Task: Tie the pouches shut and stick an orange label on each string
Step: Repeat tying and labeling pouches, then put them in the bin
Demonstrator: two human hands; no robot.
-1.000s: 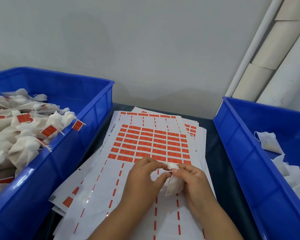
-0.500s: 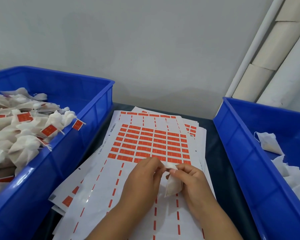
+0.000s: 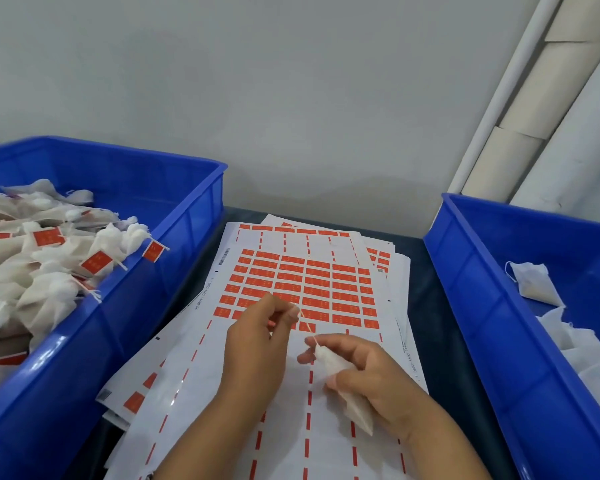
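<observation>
Apart go both hands: left hand point(image 3: 257, 348) pinches one taut string point(image 3: 306, 323), right hand point(image 3: 371, 372) grips one pouch point(image 3: 347, 389); two blue bins point(image 3: 187, 216) flank the label sheets point(image 3: 302, 282).

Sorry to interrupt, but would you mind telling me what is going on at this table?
A person is closing small white pouches. The right hand holds one pouch while the left hand pinches its string and pulls it taut over the label sheets. No orange label is on this string yet. The left bin holds tied, labelled pouches; the right bin holds pouches with no labels showing.
</observation>
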